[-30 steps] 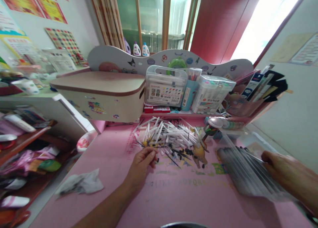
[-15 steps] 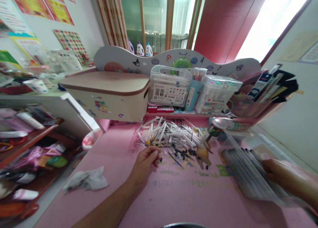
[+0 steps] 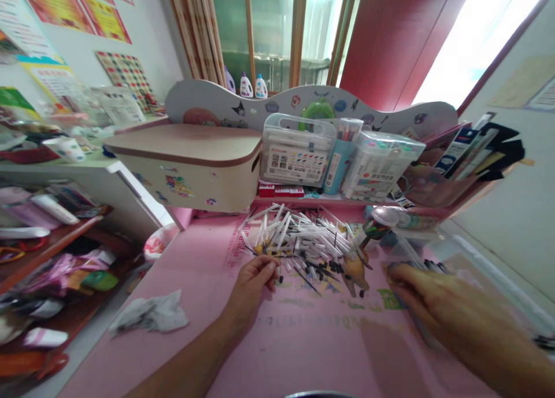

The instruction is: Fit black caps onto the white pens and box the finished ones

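Right hand nearer pen parts, left hand unmoved

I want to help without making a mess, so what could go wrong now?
The little black pieces lie loose, one right by the left hand, so a nudge might scatter them. The right hand overlaps the clear box in this view, so it might bump it. The white tubes are piled criss-cross, so moving one could send others rolling.
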`<state>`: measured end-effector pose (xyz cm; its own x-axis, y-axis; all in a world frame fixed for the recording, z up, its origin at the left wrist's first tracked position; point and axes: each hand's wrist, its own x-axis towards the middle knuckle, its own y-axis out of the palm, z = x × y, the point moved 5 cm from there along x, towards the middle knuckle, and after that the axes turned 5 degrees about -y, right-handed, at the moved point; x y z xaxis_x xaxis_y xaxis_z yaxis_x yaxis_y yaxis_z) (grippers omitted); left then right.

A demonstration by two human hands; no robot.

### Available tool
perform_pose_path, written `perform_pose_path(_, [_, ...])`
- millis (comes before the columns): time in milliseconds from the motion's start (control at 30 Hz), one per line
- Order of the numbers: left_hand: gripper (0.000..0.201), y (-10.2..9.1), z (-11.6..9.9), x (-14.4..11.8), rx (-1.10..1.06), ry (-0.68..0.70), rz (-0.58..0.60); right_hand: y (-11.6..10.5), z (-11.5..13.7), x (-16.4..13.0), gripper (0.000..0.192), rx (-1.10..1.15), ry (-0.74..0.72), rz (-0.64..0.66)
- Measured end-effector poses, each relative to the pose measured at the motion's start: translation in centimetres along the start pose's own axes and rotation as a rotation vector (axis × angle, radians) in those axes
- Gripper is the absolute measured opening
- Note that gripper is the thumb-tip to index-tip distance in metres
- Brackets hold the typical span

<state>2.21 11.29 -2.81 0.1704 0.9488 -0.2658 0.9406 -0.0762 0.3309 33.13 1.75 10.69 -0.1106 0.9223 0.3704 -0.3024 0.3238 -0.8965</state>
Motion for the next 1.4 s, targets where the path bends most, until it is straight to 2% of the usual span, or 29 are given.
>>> perform_pose_path(67, [0.024, -0.1, 0.1, 0.1, 0.002, -0.002, -0.001, 4.2, 4.0, 2.1, 0.013, -0.015, -0.094, 0.271])
perform_pose_path(133, [0.025, -0.2, 0.2, 0.3, 0.005, -0.01, 0.001, 8.0, 6.0, 3.9, 0.018, -0.09, -0.075, 0.422])
perform_pose_path(233, [0.026, -0.4, 0.4, 0.6, 0.004, -0.02, -0.005, 12.0, 6.4, 6.0, 0.021, -0.176, -0.01, 0.443])
perform_pose_path(367, [0.026, -0.5, 0.6, 0.7, 0.013, -0.029, -0.019, 14.5, 4.9, 6.6, 0.018, -0.228, 0.13, 0.361])
perform_pose_path(567, [0.025, -0.5, 0.7, 0.6, 0.018, -0.04, -0.005, 15.4, 4.0, 6.0, 0.016, -0.258, 0.189, 0.338])
perform_pose_path(667, [0.025, -0.4, 0.5, 0.7, 0.024, -0.033, -0.003, 15.3, 3.9, 5.8, 0.014, -0.233, 0.195, 0.275])
perform_pose_path(733, [0.025, -0.4, 0.5, 0.8, 0.025, -0.029, -0.008, 14.9, 3.7, 5.7, 0.011, -0.179, 0.185, 0.164])
perform_pose_path(800, [0.026, -0.4, 0.5, 0.8, 0.022, -0.035, -0.012, 14.0, 3.5, 5.6, 0.011, -0.076, 0.153, -0.007])
perform_pose_path(900, [0.025, -0.3, 0.5, 0.6, 0.022, -0.035, -0.005, 12.4, 3.0, 5.0, 0.017, 0.187, 0.129, -0.261])
perform_pose_path(1000, [0.024, 0.2, 0.2, 0.2, 0.023, -0.032, 0.035, 11.7, 3.0, 4.5, 0.021, 0.471, 0.16, -0.381])
perform_pose_path(1067, [0.025, 0.7, 0.0, -0.3, 0.005, -0.047, 0.072, 11.8, 4.0, 4.3, 0.021, 0.617, 0.149, -0.355])
perform_pose_path(1233, [0.053, 1.7, 0.1, -0.9, -0.106, -0.128, 0.231, 13.0, 8.3, 3.9, 0.016, 0.739, -0.061, -0.069])
perform_pose_path(1300, [0.048, 1.7, 0.5, -0.8, -0.142, -0.179, 0.276, 13.2, 9.3, 3.8, 0.012, 0.727, -0.147, 0.0])
perform_pose_path(1400, [0.041, 1.0, 0.8, -0.3, -0.188, -0.211, 0.241, 13.3, 9.0, 3.9, 0.016, 0.632, -0.176, 0.015])
